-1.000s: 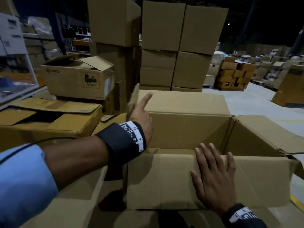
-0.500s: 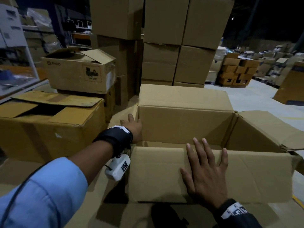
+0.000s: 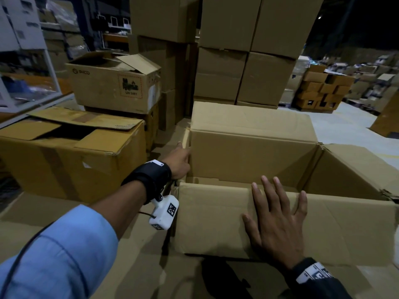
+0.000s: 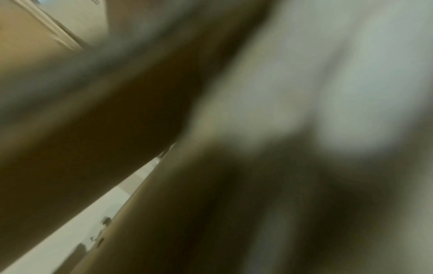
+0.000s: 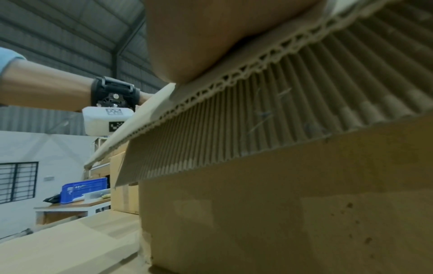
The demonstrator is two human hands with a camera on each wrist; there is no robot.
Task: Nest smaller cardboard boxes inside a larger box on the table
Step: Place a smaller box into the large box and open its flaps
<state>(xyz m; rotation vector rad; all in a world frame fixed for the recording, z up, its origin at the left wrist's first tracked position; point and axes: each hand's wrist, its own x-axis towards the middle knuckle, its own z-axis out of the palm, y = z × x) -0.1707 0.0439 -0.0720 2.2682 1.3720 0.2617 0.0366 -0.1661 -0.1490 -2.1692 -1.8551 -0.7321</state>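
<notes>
A large open cardboard box (image 3: 248, 160) sits in front of me on flat cardboard, its flaps spread outward. My right hand (image 3: 278, 219) lies flat on the near flap (image 3: 216, 223) with the fingers spread and reaching the fold. In the right wrist view the palm (image 5: 199, 37) rests on that flap's corrugated edge (image 5: 257, 115). My left hand (image 3: 178, 160) presses at the box's left side by the folded-down left flap (image 3: 186, 134), one finger straight forward and the rest hidden. The left wrist view is only blur. Inside the box I see nothing but bare cardboard.
A taped box (image 3: 71, 160) with loose flaps stands to the left, and an open printed box (image 3: 112, 89) sits behind it. Tall box stacks (image 3: 244, 50) rise just beyond the large box. Concrete floor (image 3: 345, 126) lies to the right.
The left hand has dropped from the upright left flap to the box's left side, taking the flap down and outward. The right hand has stayed flat on the near flap.
</notes>
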